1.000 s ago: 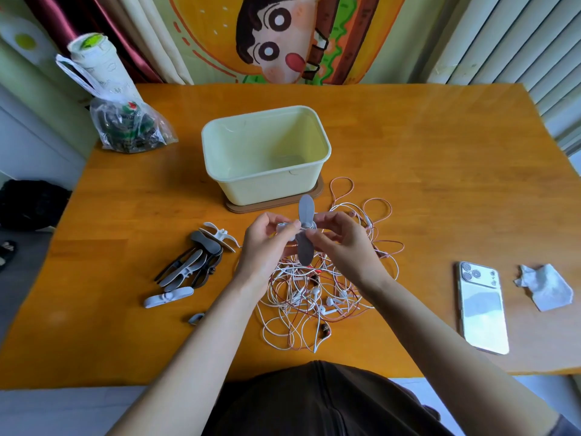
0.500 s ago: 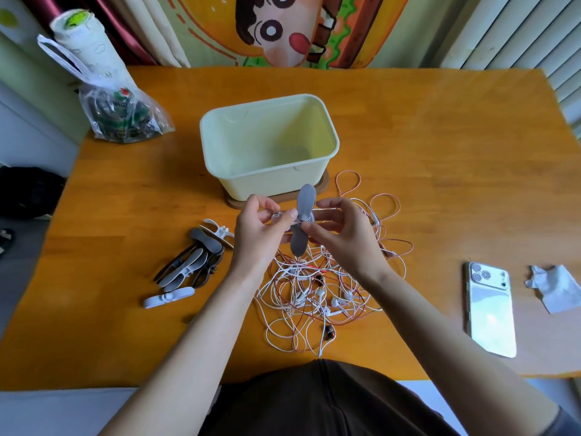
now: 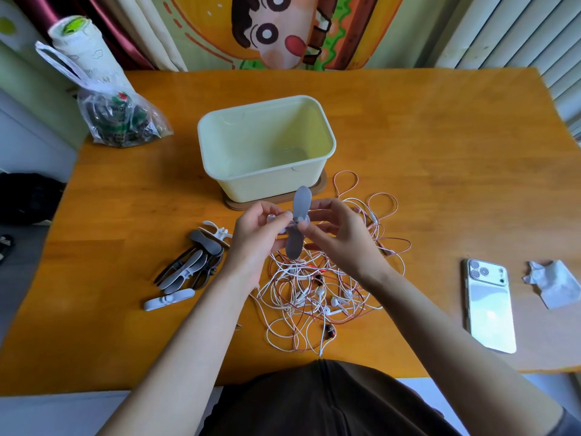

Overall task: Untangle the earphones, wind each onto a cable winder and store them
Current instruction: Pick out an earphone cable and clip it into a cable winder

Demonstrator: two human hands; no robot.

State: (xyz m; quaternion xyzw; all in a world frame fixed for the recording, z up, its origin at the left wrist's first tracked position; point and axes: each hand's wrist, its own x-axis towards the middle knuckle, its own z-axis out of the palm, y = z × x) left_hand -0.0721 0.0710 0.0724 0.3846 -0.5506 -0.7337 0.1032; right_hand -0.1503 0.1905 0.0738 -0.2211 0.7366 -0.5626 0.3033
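Observation:
A grey cable winder (image 3: 298, 225) stands upright between my hands, above the table. My left hand (image 3: 261, 234) pinches its middle from the left, with a white earbud by the thumb. From the right, my right hand (image 3: 338, 236) pinches the same winder. Below them lies a tangle of white and red earphone cables (image 3: 323, 294) with several earbuds in it. A pile of spare grey and white winders (image 3: 196, 262) lies to the left. The pale yellow storage box (image 3: 220, 171) stands open just behind my hands.
A white phone (image 3: 489, 309) and a crumpled tissue (image 3: 553, 283) lie at the right. A clear plastic bag (image 3: 119, 121) with a roll sticking out sits at the far left corner. The box rests on a brown mat (image 3: 322, 187).
The camera has shifted slightly, so the scene sits differently in the frame. Both hands stay on the winder, with small changes in finger position around its middle.

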